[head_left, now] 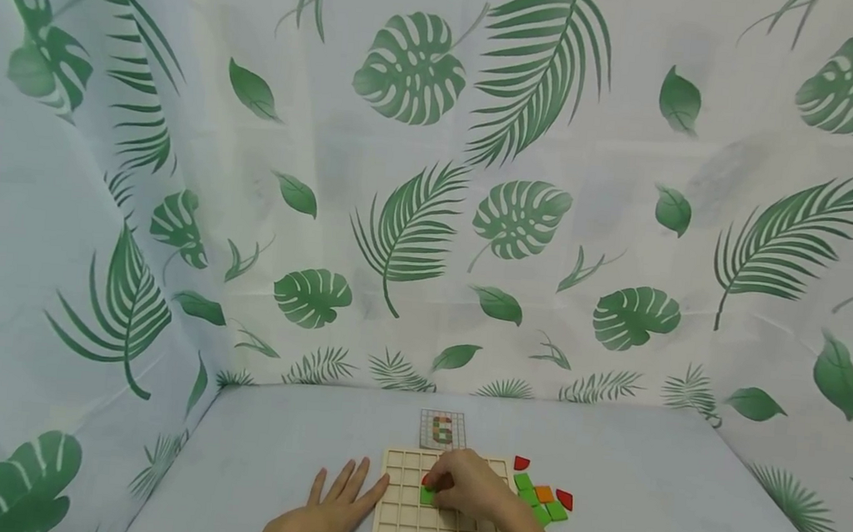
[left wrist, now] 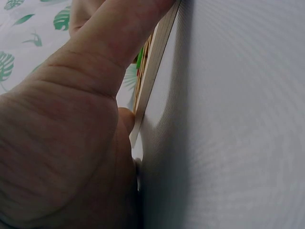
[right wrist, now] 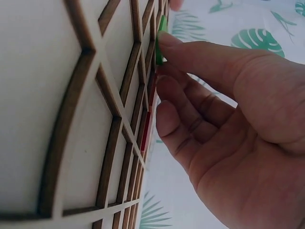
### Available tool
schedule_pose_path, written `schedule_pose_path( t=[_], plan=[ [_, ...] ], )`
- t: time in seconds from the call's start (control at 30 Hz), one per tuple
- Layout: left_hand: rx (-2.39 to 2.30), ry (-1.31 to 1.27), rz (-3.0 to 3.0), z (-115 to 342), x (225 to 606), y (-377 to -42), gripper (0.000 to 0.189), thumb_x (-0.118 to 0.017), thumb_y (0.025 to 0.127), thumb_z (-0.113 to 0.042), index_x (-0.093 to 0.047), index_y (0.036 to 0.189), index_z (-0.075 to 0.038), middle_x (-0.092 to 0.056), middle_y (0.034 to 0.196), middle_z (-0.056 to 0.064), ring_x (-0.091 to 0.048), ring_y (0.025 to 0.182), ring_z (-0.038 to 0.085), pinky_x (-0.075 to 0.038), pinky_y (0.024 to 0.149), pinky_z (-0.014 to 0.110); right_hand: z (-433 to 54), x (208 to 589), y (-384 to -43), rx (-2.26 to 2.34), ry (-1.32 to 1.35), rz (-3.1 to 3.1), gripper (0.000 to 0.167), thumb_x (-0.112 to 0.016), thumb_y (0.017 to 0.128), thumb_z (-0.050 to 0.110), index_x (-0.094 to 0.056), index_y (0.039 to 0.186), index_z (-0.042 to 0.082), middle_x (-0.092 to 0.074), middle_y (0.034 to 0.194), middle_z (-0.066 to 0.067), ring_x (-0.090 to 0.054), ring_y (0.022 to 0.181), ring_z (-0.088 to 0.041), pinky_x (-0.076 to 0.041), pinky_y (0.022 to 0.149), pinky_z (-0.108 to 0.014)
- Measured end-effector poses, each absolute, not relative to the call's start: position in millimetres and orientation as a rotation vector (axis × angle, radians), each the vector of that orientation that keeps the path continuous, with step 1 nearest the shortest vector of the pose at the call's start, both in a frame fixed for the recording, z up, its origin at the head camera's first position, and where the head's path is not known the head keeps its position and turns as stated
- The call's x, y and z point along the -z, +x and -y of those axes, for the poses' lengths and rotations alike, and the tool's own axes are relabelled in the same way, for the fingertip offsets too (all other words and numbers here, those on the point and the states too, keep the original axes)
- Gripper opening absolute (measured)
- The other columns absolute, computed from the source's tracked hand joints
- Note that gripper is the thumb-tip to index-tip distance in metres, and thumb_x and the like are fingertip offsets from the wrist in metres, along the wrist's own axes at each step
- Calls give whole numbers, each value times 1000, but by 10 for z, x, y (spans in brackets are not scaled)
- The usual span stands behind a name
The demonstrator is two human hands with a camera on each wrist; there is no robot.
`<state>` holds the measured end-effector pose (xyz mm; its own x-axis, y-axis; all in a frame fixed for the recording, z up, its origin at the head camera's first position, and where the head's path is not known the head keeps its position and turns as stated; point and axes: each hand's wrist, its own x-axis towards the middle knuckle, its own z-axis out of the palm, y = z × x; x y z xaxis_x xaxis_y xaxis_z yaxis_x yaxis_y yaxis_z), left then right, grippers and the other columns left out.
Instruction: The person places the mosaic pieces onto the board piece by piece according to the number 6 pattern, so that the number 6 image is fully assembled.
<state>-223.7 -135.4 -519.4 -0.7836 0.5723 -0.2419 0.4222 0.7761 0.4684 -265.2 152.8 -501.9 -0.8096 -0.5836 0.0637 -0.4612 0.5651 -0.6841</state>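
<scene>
A light wooden board (head_left: 389, 514) with a raised grid lies on the table. Over its upper middle, my right hand (head_left: 471, 487) pinches a green tile (right wrist: 160, 45) between thumb and fingers, the tile's edge right at the grid. Two red tiles (right wrist: 146, 131) sit in grid cells just beside those fingertips. In the head view, green (head_left: 427, 496) and a bit of red show under the hand; its fingers hide the rest. My left hand (head_left: 327, 515) rests on the table with fingers spread, a fingertip at the board's left edge (left wrist: 155, 59).
Behind the board lies a gridded card (head_left: 442, 430) with a coloured figure like a G or 6. Right of the board are several loose tiles: green (head_left: 556, 510), an orange one (head_left: 544, 493) and red ones (head_left: 564, 499). Leaf-printed cloth (head_left: 513, 306) hangs behind.
</scene>
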Motion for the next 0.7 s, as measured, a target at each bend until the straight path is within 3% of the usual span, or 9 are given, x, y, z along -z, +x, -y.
schedule_pose_path(
  t=[0.3, 0.43, 0.7],
  plan=[
    [-536, 744, -2626, 1327, 5179, -2223, 126, -90, 70, -60, -15, 168, -33, -1, 175, 21, 2, 161, 47, 6, 120, 76, -1537, 5007, -2649, 1066, -927, -2630, 14, -86, 81, 1, -82, 92, 8, -72, 92, 2, -62, 80, -1, -55, 69, -19],
    [-529, 741, -2623, 1332, 5187, -2228, 126, -90, 70, -60, -15, 168, -34, -1, 175, 20, 2, 161, 46, 6, 120, 76, -1543, 4999, -2658, 1067, -937, -2655, 9, -84, 86, 7, -82, 95, 10, -72, 92, 2, -60, 78, 0, -54, 67, -20],
    [-545, 761, -2600, 1380, 5297, -2324, 131, -83, 67, -76, -7, 168, -41, 4, 176, 18, 6, 161, 46, 8, 119, 77, -1625, 4902, -2708, 1100, -969, -2779, 28, -78, 94, 15, -76, 119, 3, -75, 111, -11, -65, 85, -9, -56, 70, -24]
  ],
)
